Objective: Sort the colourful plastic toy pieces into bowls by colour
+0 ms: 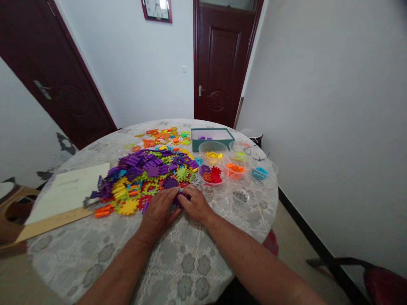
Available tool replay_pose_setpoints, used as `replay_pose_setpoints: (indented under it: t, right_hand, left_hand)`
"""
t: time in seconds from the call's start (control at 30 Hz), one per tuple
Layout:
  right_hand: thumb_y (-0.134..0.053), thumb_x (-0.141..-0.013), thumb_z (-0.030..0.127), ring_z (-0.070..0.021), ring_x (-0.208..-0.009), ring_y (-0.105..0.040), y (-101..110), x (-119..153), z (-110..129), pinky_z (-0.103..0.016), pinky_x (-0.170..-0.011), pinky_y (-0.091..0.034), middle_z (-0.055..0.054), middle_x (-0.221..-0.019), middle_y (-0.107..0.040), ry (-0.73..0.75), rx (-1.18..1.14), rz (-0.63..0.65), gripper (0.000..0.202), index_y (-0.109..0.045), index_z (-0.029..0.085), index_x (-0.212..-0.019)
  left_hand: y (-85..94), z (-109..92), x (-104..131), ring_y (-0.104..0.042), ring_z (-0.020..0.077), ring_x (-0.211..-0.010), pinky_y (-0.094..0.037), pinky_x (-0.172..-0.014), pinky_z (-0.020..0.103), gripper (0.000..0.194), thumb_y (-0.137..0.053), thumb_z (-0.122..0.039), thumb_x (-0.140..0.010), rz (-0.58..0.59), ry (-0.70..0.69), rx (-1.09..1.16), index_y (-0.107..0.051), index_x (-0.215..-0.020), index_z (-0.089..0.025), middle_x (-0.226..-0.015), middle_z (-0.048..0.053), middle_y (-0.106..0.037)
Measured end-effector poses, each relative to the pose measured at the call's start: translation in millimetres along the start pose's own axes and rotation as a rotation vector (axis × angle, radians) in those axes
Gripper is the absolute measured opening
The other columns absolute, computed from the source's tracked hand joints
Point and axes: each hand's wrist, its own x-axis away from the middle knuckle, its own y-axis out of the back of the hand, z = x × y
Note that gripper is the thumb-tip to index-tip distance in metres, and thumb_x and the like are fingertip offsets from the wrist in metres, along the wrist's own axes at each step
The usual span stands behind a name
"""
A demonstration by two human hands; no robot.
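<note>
My left hand (158, 209) and my right hand (196, 204) meet at the near edge of the pile, with fingers closed around a small purple toy building piece (177, 202). A bit of light blue shows at the fingertips; most of what they hold is covered. Just beyond my hands lies a heap of plastic gear-shaped building pieces (153, 170) in purple, lime, yellow, red and orange. A yellow gear piece (129, 207) lies left of my left hand. Close to my right hand stands a clear bowl (203, 178) with red, orange and purple gear pieces inside.
A green-rimmed box (199, 146) with a few purple pieces stands at the back. Several clear bowls hold yellow pieces (213, 155), orange pieces (235, 168), blue pieces (260, 173) and grey pieces (241, 196). Paper (71, 186) and a wooden ruler (52, 224) lie left.
</note>
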Motion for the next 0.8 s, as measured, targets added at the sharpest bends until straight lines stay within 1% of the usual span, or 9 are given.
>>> replay_pose_setpoints:
  t: [0.1,0.23,0.33,0.43,0.53,0.63,0.7,0.8]
  right_hand:
    - [-0.060,-0.095,0.023,-0.0159,-0.085,-0.059,-1,1,-1,-0.027,-0.081,-0.049,0.002,-0.084,-0.057,-0.001,0.004,0.006,0.019,-0.060,0.023,-0.075]
    - [-0.059,-0.095,0.027,-0.0175,-0.085,-0.058,3,6,0,-0.029,-0.080,-0.047,0.000,-0.085,-0.058,-0.009,-0.019,0.012,0.020,-0.060,0.022,-0.076]
    - [-0.057,-0.098,0.032,-0.0187,-0.085,-0.057,9,12,1,-0.030,-0.080,-0.047,-0.002,-0.087,-0.058,-0.011,-0.044,0.031,0.023,-0.060,0.022,-0.077]
    - [-0.054,-0.100,0.034,-0.0204,-0.087,-0.058,13,16,-2,-0.032,-0.080,-0.047,-0.003,-0.088,-0.060,-0.005,-0.041,0.034,0.026,-0.062,0.022,-0.079]
    - [-0.055,-0.099,0.034,-0.0222,-0.091,-0.059,13,18,-3,-0.034,-0.083,-0.048,-0.005,-0.091,-0.062,-0.006,-0.016,0.033,0.023,-0.065,0.022,-0.081]
    - [-0.057,-0.098,0.031,-0.0223,-0.091,-0.060,10,17,1,-0.034,-0.083,-0.049,-0.005,-0.091,-0.062,-0.001,0.003,0.043,0.020,-0.067,0.023,-0.083]
    - [-0.058,-0.097,0.029,-0.0221,-0.091,-0.060,9,16,4,-0.034,-0.083,-0.049,-0.005,-0.092,-0.062,0.020,0.029,0.030,0.018,-0.068,0.023,-0.084]
    - [-0.057,-0.096,0.023,-0.0218,-0.093,-0.061,7,16,9,-0.035,-0.085,-0.049,-0.006,-0.093,-0.063,0.087,0.101,0.005,0.014,-0.069,0.023,-0.089]
  left_hand:
    - [-2.5,-5,0,-0.063,0.0309,-0.128,-0.052,-0.111,0.050,0.062,-0.069,-0.034,-0.094,0.011,0.029,0.061,-0.044,-0.149,-0.023,-0.137,0.016,-0.066]
    - [-7.6,-11,3,-0.065,0.0306,-0.126,-0.053,-0.109,0.049,0.059,-0.065,-0.028,-0.094,-0.008,0.076,0.114,-0.043,-0.148,-0.023,-0.135,0.015,-0.067]
    - [-8.5,-14,5,-0.065,0.0294,-0.126,-0.054,-0.108,0.048,0.059,-0.062,-0.028,-0.097,-0.039,0.124,0.153,-0.040,-0.151,-0.024,-0.137,0.014,-0.067]
    - [-4.9,-15,4,-0.064,0.0289,-0.128,-0.053,-0.109,0.048,0.059,-0.059,-0.027,-0.099,-0.088,0.155,0.182,-0.036,-0.153,-0.024,-0.139,0.014,-0.065]
    - [-0.5,-11,4,-0.063,0.0308,-0.129,-0.051,-0.110,0.052,0.062,-0.060,-0.026,-0.098,-0.121,0.209,0.161,-0.034,-0.155,-0.025,-0.139,0.015,-0.065]
    - [1.2,-4,6,-0.063,0.0326,-0.126,-0.051,-0.110,0.055,0.066,-0.063,-0.026,-0.096,-0.148,0.273,0.125,-0.034,-0.156,-0.026,-0.136,0.015,-0.065]
    - [1.1,0,7,-0.063,0.0329,-0.124,-0.051,-0.108,0.054,0.065,-0.064,-0.025,-0.096,-0.165,0.297,0.099,-0.036,-0.155,-0.024,-0.134,0.016,-0.065]
    - [1.2,6,6,-0.064,0.0331,-0.120,-0.052,-0.106,0.052,0.063,-0.064,-0.025,-0.095,-0.178,0.296,0.065,-0.039,-0.153,-0.021,-0.131,0.016,-0.067]
